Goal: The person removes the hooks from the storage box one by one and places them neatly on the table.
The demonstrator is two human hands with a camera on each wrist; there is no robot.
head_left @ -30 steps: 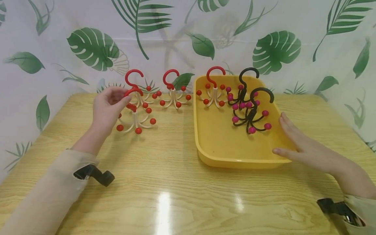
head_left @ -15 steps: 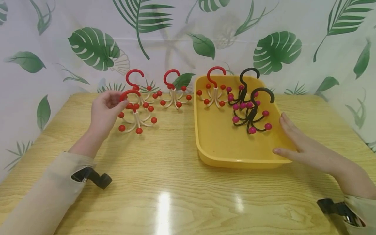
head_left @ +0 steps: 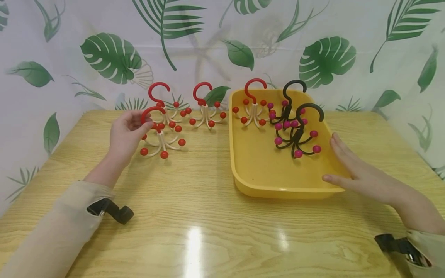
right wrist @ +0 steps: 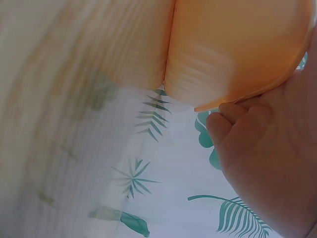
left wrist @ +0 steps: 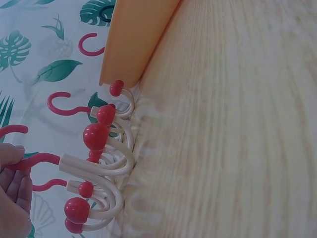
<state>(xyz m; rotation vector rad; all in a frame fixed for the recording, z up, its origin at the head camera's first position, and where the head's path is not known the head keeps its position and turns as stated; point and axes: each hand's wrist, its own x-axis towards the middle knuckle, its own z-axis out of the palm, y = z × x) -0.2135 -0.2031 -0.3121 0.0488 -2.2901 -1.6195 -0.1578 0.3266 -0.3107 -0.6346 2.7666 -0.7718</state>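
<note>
My left hand (head_left: 126, 133) pinches the red hook of a white claw hanger (head_left: 160, 143) with red ball tips, which stands upright on the table. The left wrist view shows the thumb and fingers about that hook, with the hand (left wrist: 12, 198) at the left edge. Close behind stands a matching hanger (head_left: 159, 90), and another red-hooked hanger (head_left: 205, 110) is to its right. My right hand (head_left: 368, 177) rests against the right side of the yellow basin (head_left: 233, 154), fingers extended along its rim. In the right wrist view, this hand (right wrist: 267, 148) touches the rim from outside.
Inside the basin are a red-hooked white hanger (head_left: 255, 110) and two black hangers, one in front (head_left: 295, 137) and one behind (head_left: 287, 104), with magenta balls. The wooden table (head_left: 180, 200) meets a leaf-patterned backdrop (head_left: 215, 31) at the back.
The left hand and its hanger's hook have tilted slightly left and down since a second ago. The right hand and basin have stayed in place.
</note>
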